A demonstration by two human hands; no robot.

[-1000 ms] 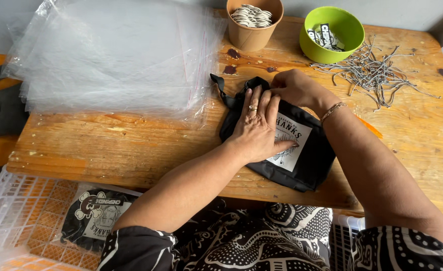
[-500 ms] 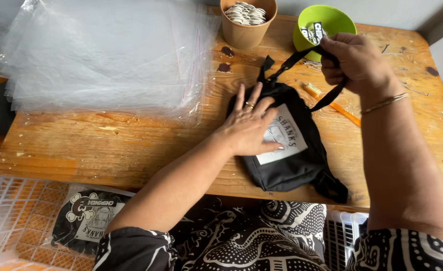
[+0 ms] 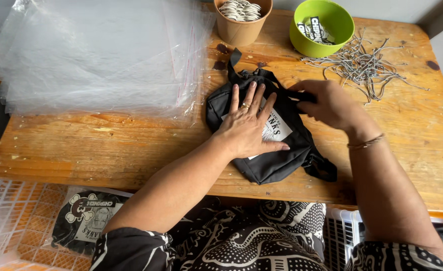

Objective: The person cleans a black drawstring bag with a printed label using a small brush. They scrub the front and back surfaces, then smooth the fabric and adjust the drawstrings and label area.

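Right, head view, looking down on a wooden counter (image 3: 106, 145).
Bag: small black pouch-type bag (image 3: 276, 160) w/ a white printed label, lying flat on the counter, centre-right, near the front edge; a black strap end sticks out at its top, another at lower right.
L hand: left hand (image 3: 249, 125) flat on the bag, palm down, fingers spread apart, covering part of the label; ring on one finger.
R hand: right hand (image 3: 329, 103) at the bag's upper right, fingers closed tog. on the black strap (image 3: 294, 94); thin bracelet on the wrist.
Brown cup: paper cup (image 3: 243, 20) at the counter's back edge, just above the bag, filled w/ small round whitish pieces; can't tell what they are.
Green bowl: bright green bowl (image 3: 327, 42) right beside the cup, holds a few black-and-white printed tags.
Cords: loose heap of black-and-white speckled cords (image 3: 362, 65) on the counter, right of the bowl, behind the R hand.
Plastic: stack of clear plastic bags (image 3: 91, 55) covering the counter's left half, edge near the bag.
Crate: white lattice crate (image 3: 11, 226) below the counter at lower left, w/ a clear-wrapped black printed item (image 3: 88, 221) lying in it.
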